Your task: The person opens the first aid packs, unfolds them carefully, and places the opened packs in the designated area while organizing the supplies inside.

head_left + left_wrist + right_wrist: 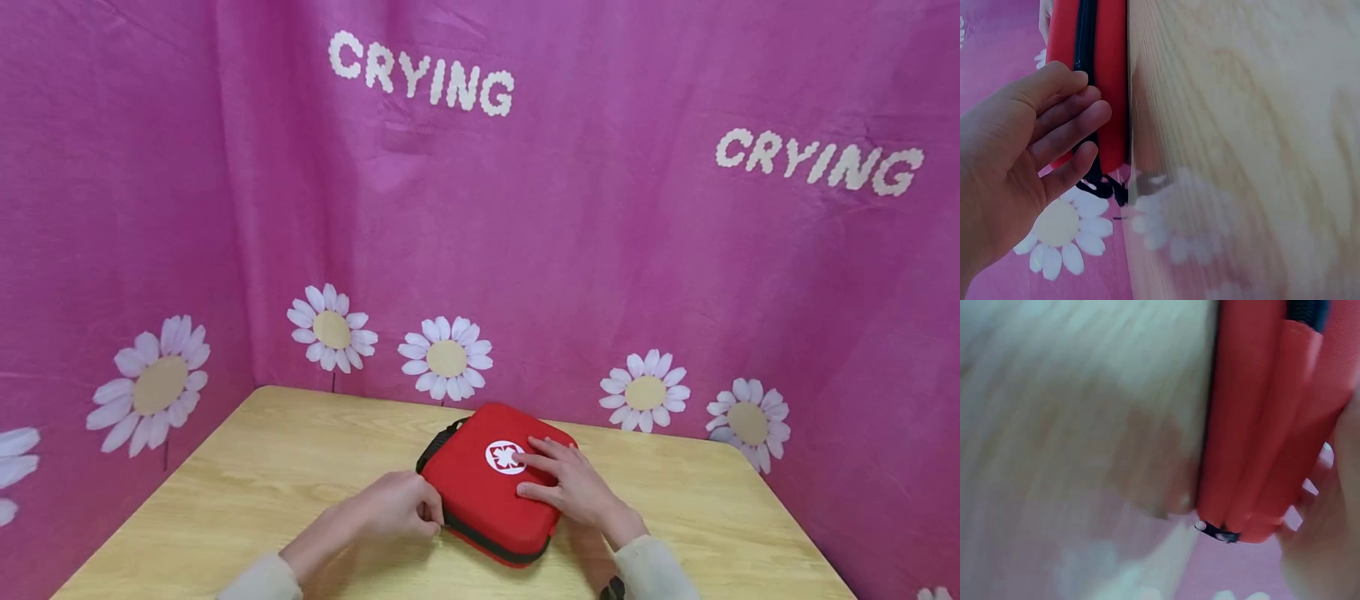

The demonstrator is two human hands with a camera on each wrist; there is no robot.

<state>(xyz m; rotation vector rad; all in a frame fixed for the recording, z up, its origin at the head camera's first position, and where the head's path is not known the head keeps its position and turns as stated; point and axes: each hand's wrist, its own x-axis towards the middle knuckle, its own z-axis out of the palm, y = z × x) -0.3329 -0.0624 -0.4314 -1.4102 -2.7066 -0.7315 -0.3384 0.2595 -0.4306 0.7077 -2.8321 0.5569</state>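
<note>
- The red first-aid case (491, 483) lies flat on the wooden table (285, 467), near the middle and rotated so 1 corner points toward me. The white emblem (505, 457) faces up.
- My right hand (573, 487) rests on the lid, fingers straight and slightly spread, pressing down. The index tip sits just beside the emblem.
- My left hand (397, 508) is at the case's near-left edge, on the black zipper band (1087, 37). In the head view the fingers look curled there; in the left wrist view they lie loosely bent against the band. I cannot tell whether they pinch a zipper pull.
- A black carry handle (437, 443) shows at the far-left corner.
- The right wrist view is blurred; it shows only the red shell and its dark seam.
- Risk: the case could slide or pivot on the smooth tabletop if the left hand pulls along the band harder than the right hand pins the lid.
- Risk: if the left fingers hold only the band and no pull, they may slip off.
</note>
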